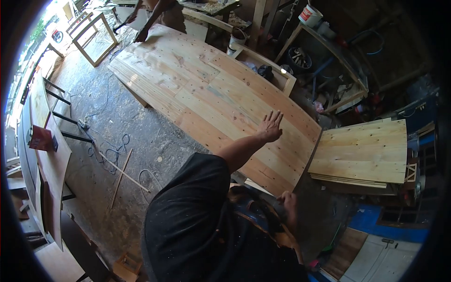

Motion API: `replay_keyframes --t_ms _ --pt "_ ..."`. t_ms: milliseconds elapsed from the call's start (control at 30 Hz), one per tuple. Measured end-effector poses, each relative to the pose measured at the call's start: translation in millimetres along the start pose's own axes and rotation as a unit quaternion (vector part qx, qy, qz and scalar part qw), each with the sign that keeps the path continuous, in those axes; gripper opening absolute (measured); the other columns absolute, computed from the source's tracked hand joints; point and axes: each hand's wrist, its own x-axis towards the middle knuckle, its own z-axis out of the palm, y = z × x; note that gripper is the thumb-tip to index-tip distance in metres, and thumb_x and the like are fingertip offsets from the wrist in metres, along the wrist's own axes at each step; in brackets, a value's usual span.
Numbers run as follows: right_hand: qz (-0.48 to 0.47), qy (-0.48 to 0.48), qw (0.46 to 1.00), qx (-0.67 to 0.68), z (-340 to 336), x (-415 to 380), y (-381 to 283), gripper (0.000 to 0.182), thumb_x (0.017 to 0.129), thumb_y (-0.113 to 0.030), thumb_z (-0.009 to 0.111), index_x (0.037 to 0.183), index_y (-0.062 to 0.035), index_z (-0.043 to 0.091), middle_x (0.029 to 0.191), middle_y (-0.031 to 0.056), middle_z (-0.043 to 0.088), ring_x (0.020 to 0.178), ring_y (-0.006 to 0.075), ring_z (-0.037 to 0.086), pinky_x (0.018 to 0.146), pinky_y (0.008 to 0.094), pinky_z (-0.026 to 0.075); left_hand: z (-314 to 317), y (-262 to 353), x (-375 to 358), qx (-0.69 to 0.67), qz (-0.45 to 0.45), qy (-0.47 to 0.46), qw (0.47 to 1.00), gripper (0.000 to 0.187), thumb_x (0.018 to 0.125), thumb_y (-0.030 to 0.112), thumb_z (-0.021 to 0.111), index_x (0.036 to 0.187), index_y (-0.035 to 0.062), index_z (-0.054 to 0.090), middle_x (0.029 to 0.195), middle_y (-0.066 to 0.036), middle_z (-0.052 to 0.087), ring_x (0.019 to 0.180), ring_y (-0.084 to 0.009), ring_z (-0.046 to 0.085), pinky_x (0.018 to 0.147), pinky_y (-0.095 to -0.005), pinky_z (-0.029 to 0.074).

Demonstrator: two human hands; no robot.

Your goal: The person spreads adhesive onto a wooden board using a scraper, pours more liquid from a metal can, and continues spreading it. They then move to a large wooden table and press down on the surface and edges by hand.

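Observation:
A large panel of joined light wood boards (230, 103) lies across the middle of the view. My left hand (270, 127) rests on its surface near the right end, palm down and fingers stretched out. At the panel's near right corner is my right hand (289, 203), with its fingers curled. Whether it grips the panel's edge or some small thing is hidden from me. At the far end, a co-worker's hand (141, 35) touches the panel, while the other hand holds a dark tool (121, 26), perhaps a hammer.
A stack of wood panels (361, 150) stands at the right. Wooden frames (96, 40), sticks (121, 178) and cables (112, 149) lie on the concrete floor. A red can (41, 138) sits on a board at left. Behind the panel are buckets (310, 15) and a shelf frame.

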Motion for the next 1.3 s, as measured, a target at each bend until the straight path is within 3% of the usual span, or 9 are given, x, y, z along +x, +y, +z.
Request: replay_keyframes --t_ms 100,167,267,600,667,867,1000,1200,1300 --pt "-0.052 -0.031 0.997 -0.055 7 -20 6 0.033 0.090 -0.019 0.044 0.071 0.0014 0.062 0.082 0.0167 0.069 0.062 0.0183 0.062 0.061 0.0308 0.052 27 -41 7 0.069 0.013 0.072 0.995 0.075 0.087 0.041 0.054 0.148 0.0104 0.022 0.156 -0.014 0.015 0.143 -0.0370 0.011 0.115 -0.0496 0.015" --pt "0.003 -0.034 0.995 -0.096 18 -48 -19 0.031 0.089 -0.018 0.047 0.083 0.0053 0.066 0.094 0.0154 0.070 0.077 0.0197 0.064 0.075 0.0314 0.051 51 -72 -3 0.132 -0.048 -0.027 0.990 0.074 0.087 0.042 0.052 0.149 0.0137 0.023 0.157 -0.013 0.013 0.144 -0.0383 0.007 0.116 -0.0502 0.010" --pt "0.064 -0.067 0.994 -0.058 6 -55 -5 0.026 0.087 -0.016 0.050 0.086 0.0038 0.066 0.110 0.0129 0.067 0.085 0.0146 0.060 0.076 0.0267 0.046 57 -80 -8 0.100 -0.035 -0.004 0.994 0.072 0.087 0.042 0.050 0.149 0.0165 0.023 0.157 -0.013 0.012 0.144 -0.0391 0.006 0.116 -0.0511 0.007" --pt "0.004 0.003 1.000 0.018 -40 -38 -24 0.016 0.082 -0.008 0.055 0.086 0.0045 0.064 0.106 0.0162 0.067 0.072 0.0109 0.061 0.063 0.0241 0.048 57 -54 -8 0.086 -0.075 0.008 0.993 0.069 0.084 0.035 0.048 0.147 0.0141 0.028 0.157 -0.012 0.014 0.144 -0.0371 0.007 0.116 -0.0494 0.007" --pt "-0.062 -0.028 0.997 0.019 -53 -24 -13 0.015 0.082 -0.008 0.056 0.086 0.0043 0.063 0.106 0.0167 0.066 0.068 0.0096 0.061 0.054 0.0223 0.046 48 -41 -13 0.086 -0.133 -0.013 0.987 0.070 0.084 0.034 0.048 0.146 0.0091 0.028 0.156 -0.014 0.014 0.144 -0.0374 0.009 0.116 -0.0495 0.009" --pt "-0.044 0.003 0.990 0.132 -121 -6 12 0.013 0.084 -0.009 0.060 0.091 0.0016 0.064 0.103 0.0137 0.068 0.066 0.0091 0.060 0.051 0.0199 0.045 74 -17 -28 0.096 -0.154 0.020 0.983 0.076 0.083 0.033 0.051 0.147 0.0020 0.023 0.155 -0.018 0.014 0.143 -0.0375 0.011 0.116 -0.0487 0.011" --pt "-0.023 0.028 0.976 0.216 -202 -4 60 0.016 0.087 -0.015 0.062 0.094 -0.0005 0.064 0.099 0.0114 0.068 0.065 0.0099 0.059 0.051 0.0211 0.045 109 0 -20 0.110 -0.239 0.080 0.961 0.081 0.085 0.038 0.053 0.148 -0.0002 0.018 0.156 -0.016 0.013 0.144 -0.0355 0.009 0.117 -0.0452 0.011" --pt "0.080 0.078 0.950 0.292 -347 7 188 0.012 0.094 -0.025 0.055 0.093 -0.0133 0.055 0.090 0.0058 0.066 0.064 0.0126 0.058 0.049 0.0255 0.044 187 105 -39 0.112 -0.280 0.020 0.953 0.082 0.085 0.040 0.055 0.147 -0.0001 0.019 0.156 -0.018 0.012 0.144 -0.0370 0.006 0.116 -0.0482 0.011" --pt "0.186 0.201 0.854 0.443 -392 13 256 0.021 0.097 -0.034 0.047 0.085 -0.0170 0.051 0.084 0.0048 0.065 0.058 0.0131 0.055 0.046 0.0246 0.040 228 157 -43 0.092 -0.258 0.049 0.961 0.080 0.083 0.038 0.056 0.145 -0.0004 0.024 0.155 -0.020 0.013 0.143 -0.0391 0.009 0.115 -0.0500 0.014"
